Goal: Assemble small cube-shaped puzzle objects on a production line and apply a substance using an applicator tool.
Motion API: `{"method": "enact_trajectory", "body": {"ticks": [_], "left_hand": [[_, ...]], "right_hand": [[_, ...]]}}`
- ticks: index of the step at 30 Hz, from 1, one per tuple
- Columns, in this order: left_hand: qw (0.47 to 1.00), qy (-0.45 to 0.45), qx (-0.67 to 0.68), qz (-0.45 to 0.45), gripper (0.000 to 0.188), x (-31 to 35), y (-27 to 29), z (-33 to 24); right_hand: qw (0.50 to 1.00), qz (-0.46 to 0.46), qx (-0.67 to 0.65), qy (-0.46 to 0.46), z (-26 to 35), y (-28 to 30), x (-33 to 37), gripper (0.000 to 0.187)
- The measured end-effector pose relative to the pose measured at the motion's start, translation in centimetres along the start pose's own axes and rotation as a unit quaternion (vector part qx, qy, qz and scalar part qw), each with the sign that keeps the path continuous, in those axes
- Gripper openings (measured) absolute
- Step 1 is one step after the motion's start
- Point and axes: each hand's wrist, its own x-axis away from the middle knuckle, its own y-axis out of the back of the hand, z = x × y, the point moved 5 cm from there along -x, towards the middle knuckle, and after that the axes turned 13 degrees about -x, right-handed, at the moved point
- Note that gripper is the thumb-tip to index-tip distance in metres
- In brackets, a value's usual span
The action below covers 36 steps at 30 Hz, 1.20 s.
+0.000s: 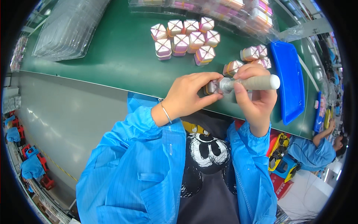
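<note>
Close to the table's front edge, my left hand [190, 91] pinches a small block-shaped piece [211, 88], mostly covered by my fingers. My right hand [258, 98] is wrapped round a tool with a thick beige cylindrical handle [258, 83] and a white rounded end. The tool's silvery, faceted front part [226, 85] meets the block between my left fingers; its tip is hidden. Just beyond my right hand stands a small banded block [233, 68]. Several more, pinkish white with crossed lines on top and yellow bands, form a group [188, 41] farther back.
A blue tray [289, 82] lies to the right of my hands. Stacked transparent plastic trays [71, 30] are at the far left. Plastic trays filled with blocks [231, 15] line the back of the green table [119, 48]. Another person in blue [311, 151] sits at the right.
</note>
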Motion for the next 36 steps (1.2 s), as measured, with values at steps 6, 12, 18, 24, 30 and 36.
{"method": "enact_trajectory", "body": {"ticks": [6, 12, 18, 24, 30, 36], "left_hand": [[1.0, 0.003, 0.01, 0.002, 0.039, 0.1, -0.2, 0.4], [1.0, 0.001, 0.003, -0.01, 0.04, 0.2, 0.0, 0.2], [1.0, -0.002, -0.014, -0.006, 0.041, 0.4, -0.1, 0.2], [1.0, -0.017, -0.014, -0.02, 0.04, 0.4, 0.0, 0.2], [1.0, -0.01, -0.006, 0.001, 0.041, -0.2, 0.0, 0.2], [1.0, -0.005, 0.015, -0.001, 0.043, 0.3, 0.1, 0.4]], "right_hand": [[0.999, 0.024, 0.031, 0.008, 0.4, -0.1, -0.8, 0.021], [0.997, 0.04, 0.062, 0.009, 0.4, -0.6, -1.4, 0.023], [0.998, 0.03, 0.048, 0.015, 0.3, -0.8, -0.7, 0.022], [0.984, 0.151, 0.089, -0.017, 1.2, -1.2, -2.2, 0.022], [0.956, -0.004, -0.29, -0.036, 0.5, -2.3, -2.3, 0.014], [0.94, -0.005, -0.338, -0.047, -0.5, -3.4, -1.4, 0.03]]}}
